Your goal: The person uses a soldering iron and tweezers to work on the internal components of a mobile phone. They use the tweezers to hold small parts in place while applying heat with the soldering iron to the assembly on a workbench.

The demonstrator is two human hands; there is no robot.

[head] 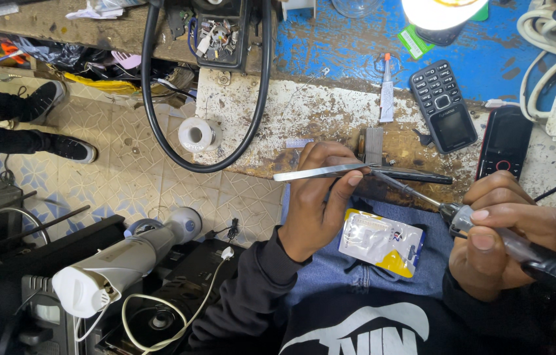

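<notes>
Worn and paint-scraped, the counter [330,112] runs across the upper part of the view, blue toward its far right and bare white and brown along its near edge, with patterned floor tiles [133,171] below it on the left. At that near edge the left hand [320,197] is closed around a pair of metal tweezers [320,172], thumb and fingers pinching them so they lie level, tips pointing left. The right hand [508,230] is wrapped around the clear and black handle of a soldering iron [462,213], whose thin shaft slants up and left until its tip meets a small metal part [374,148] standing on the counter's near edge, just beside the tweezers. A black pen-like tool [416,176] lies along the same edge under the iron's shaft. On the person's lap, between the two hands, rests a small white and yellow packet [381,242] on blue denim. Farther back on the counter lie a grey keypad phone [444,105] and, just right of it, a black and red phone [504,141]. A white tube [387,92] lies left of the grey phone. A thick black cable [153,112] loops off the counter's left end. A white handheld appliance [127,260] lies on dark equipment at lower left.
</notes>
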